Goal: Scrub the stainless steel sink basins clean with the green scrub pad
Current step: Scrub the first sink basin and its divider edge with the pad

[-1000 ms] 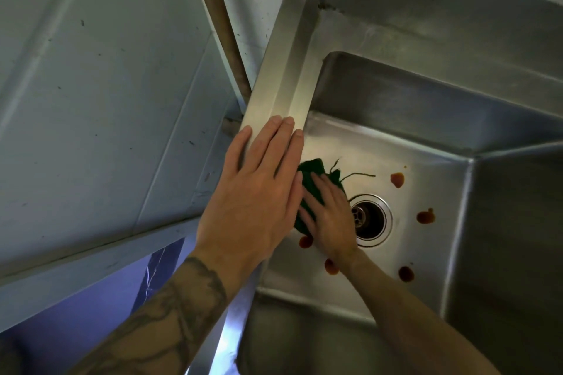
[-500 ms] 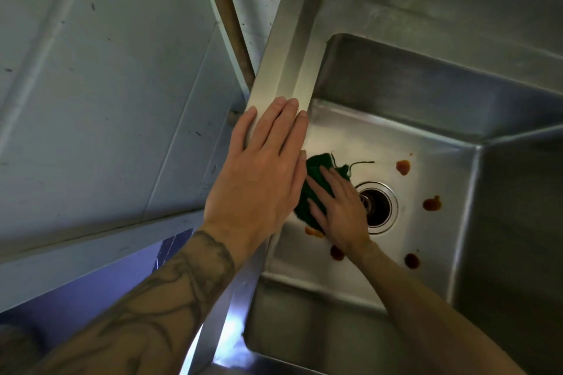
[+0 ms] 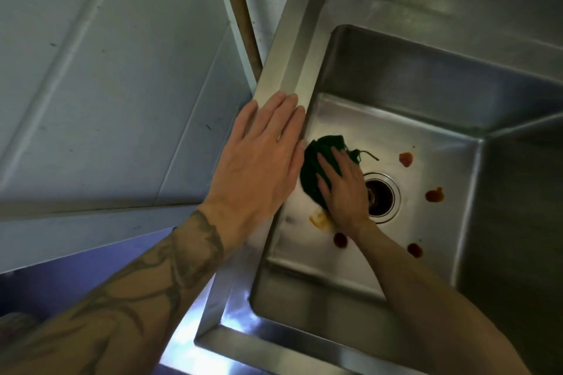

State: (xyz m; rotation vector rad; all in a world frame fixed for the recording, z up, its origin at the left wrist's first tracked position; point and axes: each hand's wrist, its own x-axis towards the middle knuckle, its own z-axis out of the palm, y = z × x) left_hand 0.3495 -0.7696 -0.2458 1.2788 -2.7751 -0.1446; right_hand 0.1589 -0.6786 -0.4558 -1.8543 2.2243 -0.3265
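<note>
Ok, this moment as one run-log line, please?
right hand: presses green scrub pad beside round metal drain | left hand: flat on stainless steel sink rim | red-brown stains: several

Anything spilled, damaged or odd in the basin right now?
Yes. Red-brown spots dot the basin floor around the drain, and a yellowish smear lies beside the right hand. The green scrub pad looks frayed: a loose strand trails from its edge toward the drain.

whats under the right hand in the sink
The green pad, pressed flat on the basin floor by the right hand. A yellowish smear shows beside the hand's heel. Anything beneath the pad and palm is covered.
</note>
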